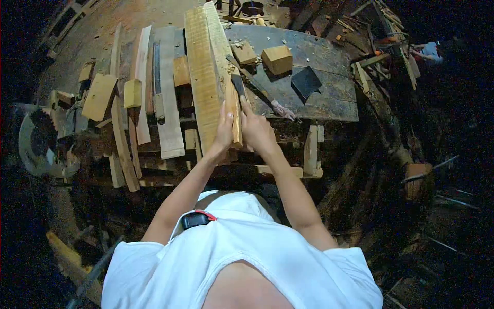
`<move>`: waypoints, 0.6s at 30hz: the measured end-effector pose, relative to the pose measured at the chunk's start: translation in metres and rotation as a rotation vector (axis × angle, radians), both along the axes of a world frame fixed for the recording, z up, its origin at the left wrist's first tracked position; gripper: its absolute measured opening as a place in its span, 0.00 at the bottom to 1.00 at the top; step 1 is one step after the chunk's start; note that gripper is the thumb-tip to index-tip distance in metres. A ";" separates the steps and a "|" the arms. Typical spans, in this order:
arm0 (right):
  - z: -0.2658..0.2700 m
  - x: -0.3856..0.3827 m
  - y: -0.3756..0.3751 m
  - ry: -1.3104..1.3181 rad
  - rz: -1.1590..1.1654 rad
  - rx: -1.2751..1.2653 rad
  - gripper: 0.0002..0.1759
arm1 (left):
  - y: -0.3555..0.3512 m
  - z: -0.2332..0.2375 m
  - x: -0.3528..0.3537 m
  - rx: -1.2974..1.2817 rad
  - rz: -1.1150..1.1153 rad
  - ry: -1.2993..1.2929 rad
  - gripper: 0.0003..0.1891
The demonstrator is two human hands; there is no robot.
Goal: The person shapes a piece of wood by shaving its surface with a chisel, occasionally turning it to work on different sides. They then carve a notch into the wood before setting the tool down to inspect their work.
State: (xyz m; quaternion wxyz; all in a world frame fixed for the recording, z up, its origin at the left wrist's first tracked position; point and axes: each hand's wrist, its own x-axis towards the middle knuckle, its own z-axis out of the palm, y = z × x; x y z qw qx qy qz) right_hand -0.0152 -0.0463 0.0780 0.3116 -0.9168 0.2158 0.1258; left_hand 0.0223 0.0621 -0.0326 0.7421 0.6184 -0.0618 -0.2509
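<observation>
A narrow wooden strip [236, 122] is held upright between both hands at the near edge of the workbench [334, 98]. The left hand [224, 133] is closed on its left face. The right hand [256, 130] is closed on its right face, with the index finger extended towards a dark blade [237, 85]. The strip is pressed against a long plank [202, 77]. A wooden block [277, 59] is noted beyond.

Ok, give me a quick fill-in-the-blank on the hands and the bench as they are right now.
1. The left hand and right hand clasp one narrow strip made of ____.
2. The wooden block lies on the bench top, to the ____ of the wide plank.
3. The person's shirt is ____.

Missing words: wood; right; white.
</observation>
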 end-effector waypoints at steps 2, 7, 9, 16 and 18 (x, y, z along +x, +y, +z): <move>-0.012 0.013 -0.005 -0.066 -0.018 -0.003 0.27 | 0.002 -0.020 0.006 -0.148 -0.036 -0.004 0.28; 0.015 -0.038 0.007 -0.017 0.058 -0.053 0.27 | -0.004 -0.014 0.003 0.143 -0.012 -0.218 0.29; 0.023 -0.047 0.008 0.022 0.041 -0.033 0.27 | -0.007 -0.009 -0.003 0.152 -0.040 -0.121 0.30; -0.004 -0.013 -0.010 -0.037 -0.010 0.079 0.27 | -0.010 0.008 -0.005 0.174 -0.012 -0.213 0.30; 0.011 -0.034 0.001 -0.023 0.006 0.078 0.26 | -0.003 0.009 -0.004 0.224 -0.041 -0.163 0.30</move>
